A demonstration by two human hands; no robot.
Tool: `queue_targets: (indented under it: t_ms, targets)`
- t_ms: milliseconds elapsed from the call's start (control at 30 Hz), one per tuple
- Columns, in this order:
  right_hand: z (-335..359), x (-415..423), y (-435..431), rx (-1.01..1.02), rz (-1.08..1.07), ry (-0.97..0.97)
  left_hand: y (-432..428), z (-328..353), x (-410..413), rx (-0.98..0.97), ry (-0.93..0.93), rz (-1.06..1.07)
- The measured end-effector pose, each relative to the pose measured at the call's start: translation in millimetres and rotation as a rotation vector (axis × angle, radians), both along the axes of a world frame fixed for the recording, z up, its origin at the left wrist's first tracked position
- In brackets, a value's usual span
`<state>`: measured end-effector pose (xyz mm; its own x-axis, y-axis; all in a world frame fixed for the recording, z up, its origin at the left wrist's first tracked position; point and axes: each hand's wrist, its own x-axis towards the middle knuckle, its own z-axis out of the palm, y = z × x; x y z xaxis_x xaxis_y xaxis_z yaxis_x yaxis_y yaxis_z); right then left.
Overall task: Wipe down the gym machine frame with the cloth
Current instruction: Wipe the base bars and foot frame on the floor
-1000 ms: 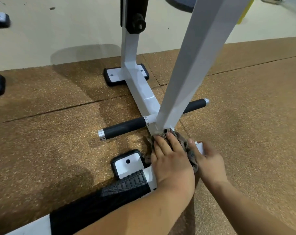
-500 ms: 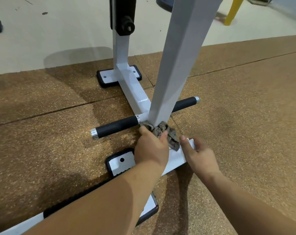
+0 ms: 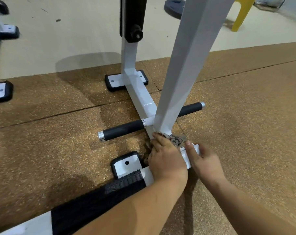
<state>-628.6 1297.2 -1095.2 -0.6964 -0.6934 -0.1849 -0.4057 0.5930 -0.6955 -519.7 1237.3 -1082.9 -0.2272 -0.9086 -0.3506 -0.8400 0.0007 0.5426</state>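
The left grip (image 3: 167,160) curls round the crumpled cloth (image 3: 177,139) at the foot of the white frame (image 3: 186,73), while the right grip (image 3: 205,161) lies spread on the frame just beside it.

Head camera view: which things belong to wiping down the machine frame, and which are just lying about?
In the job: cloth, white frame, left hand gripping the cloth, right hand on the base bar.
Lying about: weight plate, yellow chair leg, neighbouring machine's foot.
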Motion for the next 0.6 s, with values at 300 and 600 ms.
queue_targets:
  t_ms: [300,600]
  targets:
    - [-4.6,-5.4,0.6,0.075,0.008,0.006,-26.8,2.5,4.4,0.083,0.299,0.132]
    - [-3.8,0.9,2.6,-0.012,-0.013,-0.078,-52.8,1.4,13.0,0.337,0.649,0.319]
